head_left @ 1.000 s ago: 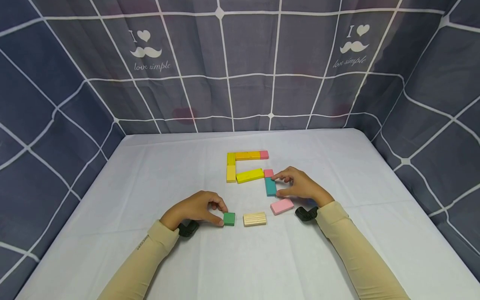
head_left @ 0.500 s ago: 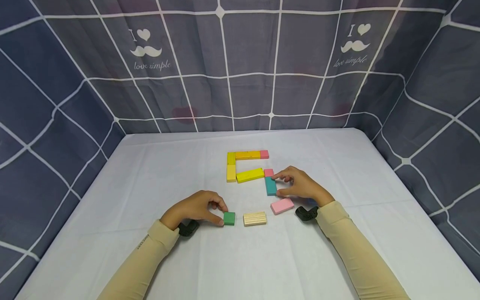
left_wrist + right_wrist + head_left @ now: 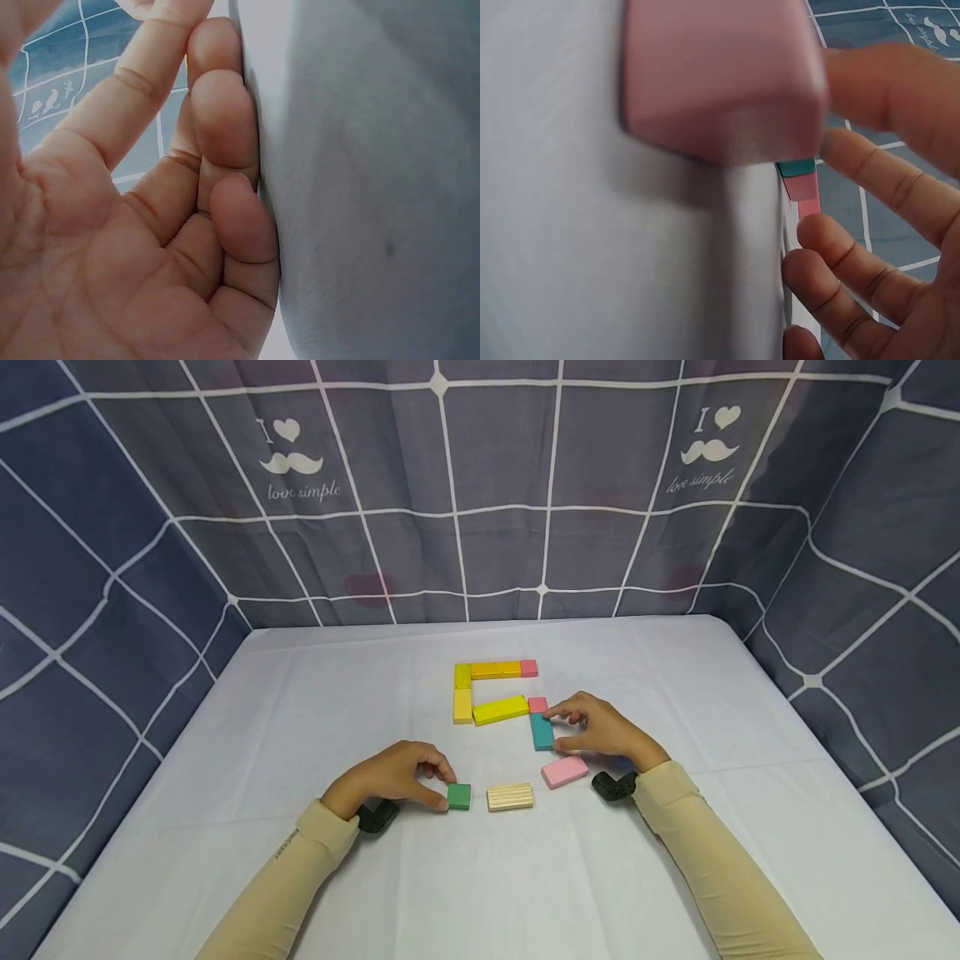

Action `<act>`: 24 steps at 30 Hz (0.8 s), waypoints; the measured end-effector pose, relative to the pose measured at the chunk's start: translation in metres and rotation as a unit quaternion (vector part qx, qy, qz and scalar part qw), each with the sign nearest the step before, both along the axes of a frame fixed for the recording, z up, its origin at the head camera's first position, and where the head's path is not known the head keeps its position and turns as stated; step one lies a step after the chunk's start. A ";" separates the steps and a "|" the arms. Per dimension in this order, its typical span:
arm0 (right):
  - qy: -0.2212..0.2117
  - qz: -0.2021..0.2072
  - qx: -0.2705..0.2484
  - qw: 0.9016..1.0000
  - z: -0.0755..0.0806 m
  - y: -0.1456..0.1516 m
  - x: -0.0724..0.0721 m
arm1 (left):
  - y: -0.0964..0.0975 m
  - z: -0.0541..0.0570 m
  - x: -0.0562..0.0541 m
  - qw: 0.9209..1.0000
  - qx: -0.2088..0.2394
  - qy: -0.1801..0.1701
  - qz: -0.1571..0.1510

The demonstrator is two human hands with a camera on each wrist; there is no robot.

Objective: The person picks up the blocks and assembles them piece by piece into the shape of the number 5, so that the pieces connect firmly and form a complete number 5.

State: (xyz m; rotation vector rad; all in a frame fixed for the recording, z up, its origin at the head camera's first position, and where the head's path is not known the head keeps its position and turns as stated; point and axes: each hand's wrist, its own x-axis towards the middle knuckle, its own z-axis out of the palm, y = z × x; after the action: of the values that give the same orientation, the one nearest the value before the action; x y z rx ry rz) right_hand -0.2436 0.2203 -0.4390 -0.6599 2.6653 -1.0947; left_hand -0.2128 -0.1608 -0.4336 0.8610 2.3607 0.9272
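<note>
Near the front middle, my left hand (image 3: pixel 397 774) has its thumb and index finger at the left corners of a small green block (image 3: pixel 459 797), pinching it on the cloth. In the left wrist view, the other fingers (image 3: pixel 225 120) curl against the cloth and the green block is out of sight. Farther right, my right hand (image 3: pixel 603 729) pinches a teal block (image 3: pixel 542 732) at its right side with thumb and index finger. A small pink block (image 3: pixel 537 704) touches the teal block's far end. A larger pink block (image 3: pixel 720 75) looms before the right wrist camera.
Yellow blocks (image 3: pixel 462 706) and an orange bar (image 3: pixel 495 670) with a pink end block (image 3: pixel 528 668) form an angular outline. A slanted yellow bar (image 3: pixel 500 710) meets the small pink block. A ridged wooden block (image 3: pixel 510 797) lies between the hands; a blue piece (image 3: pixel 624 763) is mostly hidden by the right wrist.
</note>
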 end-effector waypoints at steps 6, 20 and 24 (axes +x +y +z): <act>0.007 0.021 -0.013 1.000 0.000 0.003 0.001 | -0.002 0.000 0.001 1.000 -0.001 -0.005 0.007; -0.028 0.026 -0.075 0.996 0.000 0.017 0.012 | 0.000 -0.001 0.002 1.000 0.000 -0.003 0.005; -0.040 0.034 -0.083 0.995 0.002 0.022 0.015 | -0.001 0.001 0.001 1.000 -0.005 -0.003 0.008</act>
State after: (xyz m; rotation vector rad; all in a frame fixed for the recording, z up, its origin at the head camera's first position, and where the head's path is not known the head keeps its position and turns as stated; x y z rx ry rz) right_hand -0.2281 0.2423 -0.4366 -0.7150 2.4850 -1.3061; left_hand -0.2115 -0.1617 -0.4322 0.8342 2.3686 0.9219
